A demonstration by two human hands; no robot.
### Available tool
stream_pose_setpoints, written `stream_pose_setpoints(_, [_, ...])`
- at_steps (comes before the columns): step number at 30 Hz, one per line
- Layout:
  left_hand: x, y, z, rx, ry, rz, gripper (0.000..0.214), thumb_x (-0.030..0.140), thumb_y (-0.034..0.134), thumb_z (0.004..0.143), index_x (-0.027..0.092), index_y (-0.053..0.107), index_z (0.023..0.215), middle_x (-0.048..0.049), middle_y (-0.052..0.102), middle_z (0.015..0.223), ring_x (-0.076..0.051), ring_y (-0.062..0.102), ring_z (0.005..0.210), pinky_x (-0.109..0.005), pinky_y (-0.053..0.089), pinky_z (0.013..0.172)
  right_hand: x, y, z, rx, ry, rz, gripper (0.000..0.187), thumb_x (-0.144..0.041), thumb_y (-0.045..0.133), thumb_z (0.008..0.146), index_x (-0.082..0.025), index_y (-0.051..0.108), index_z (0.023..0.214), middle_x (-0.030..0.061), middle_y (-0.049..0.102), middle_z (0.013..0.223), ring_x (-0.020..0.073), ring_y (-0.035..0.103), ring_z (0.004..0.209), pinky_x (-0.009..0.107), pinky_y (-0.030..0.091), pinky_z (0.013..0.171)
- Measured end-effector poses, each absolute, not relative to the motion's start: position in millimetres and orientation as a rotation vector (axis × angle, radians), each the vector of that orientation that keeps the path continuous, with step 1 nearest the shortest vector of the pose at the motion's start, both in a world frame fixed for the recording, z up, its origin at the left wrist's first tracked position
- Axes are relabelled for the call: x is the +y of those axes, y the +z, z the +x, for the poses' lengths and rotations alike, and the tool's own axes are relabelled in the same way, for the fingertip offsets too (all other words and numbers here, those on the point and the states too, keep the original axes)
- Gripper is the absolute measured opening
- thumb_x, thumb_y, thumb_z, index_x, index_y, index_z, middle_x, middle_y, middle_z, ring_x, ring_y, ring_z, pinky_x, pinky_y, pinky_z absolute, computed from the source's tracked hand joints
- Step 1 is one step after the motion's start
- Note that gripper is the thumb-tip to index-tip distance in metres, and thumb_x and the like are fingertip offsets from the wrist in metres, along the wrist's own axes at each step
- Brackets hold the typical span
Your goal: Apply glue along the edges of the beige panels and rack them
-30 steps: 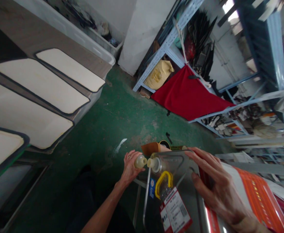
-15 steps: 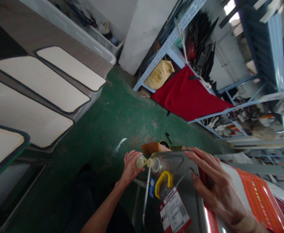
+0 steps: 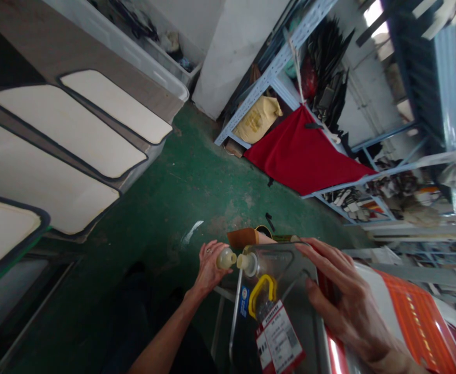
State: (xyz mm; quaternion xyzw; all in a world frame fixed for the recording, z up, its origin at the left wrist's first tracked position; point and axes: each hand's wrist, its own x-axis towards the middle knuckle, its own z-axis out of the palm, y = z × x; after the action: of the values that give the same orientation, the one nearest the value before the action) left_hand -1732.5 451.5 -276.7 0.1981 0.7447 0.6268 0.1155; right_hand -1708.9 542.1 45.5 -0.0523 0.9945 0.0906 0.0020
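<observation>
My left hand (image 3: 208, 267) is closed around a small clear plastic bottle (image 3: 225, 258). The bottle's mouth faces the pale spout (image 3: 245, 262) of a large rectangular metal can (image 3: 286, 280), with a narrow gap between them. On the can's top are a yellow handle (image 3: 257, 301) and a white-and-red label tag (image 3: 280, 337). My right hand (image 3: 347, 301) grips the can's far edge, fingers over the rim and thumb on the top face. Whether liquid is flowing between spout and bottle is too small to make out.
An orange-brown piece (image 3: 241, 237) lies just beyond the can. Pale panels with dark edges (image 3: 72, 130) rest on a surface at left. Blue metal shelving (image 3: 275, 72) with a red cloth (image 3: 302, 156) stands ahead. Scraps lie on the green floor (image 3: 189, 166).
Both hands, the bottle and the can keep nearly the same positions. Only the camera view has shifted slightly.
</observation>
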Motion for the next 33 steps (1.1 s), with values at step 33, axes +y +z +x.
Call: stream_pose_setpoints(33, [454, -286, -1733, 2.117, 1.845, 0.606, 0.065, 0.038, 0.079, 0.059, 0.023, 0.058, 0.119, -0.0091, 0.063, 0.120, -0.032, 0.045, 0.124, -0.052, 0.018, 0.109, 533, 40, -1714, 3.083, 0.262, -0.196, 0.046, -0.022, 0.050, 0.082, -0.019, 0.048, 0.128, 0.0116, 0.053, 0.128, 0.0289, 0.052, 0.114, 0.047, 0.045, 0.091])
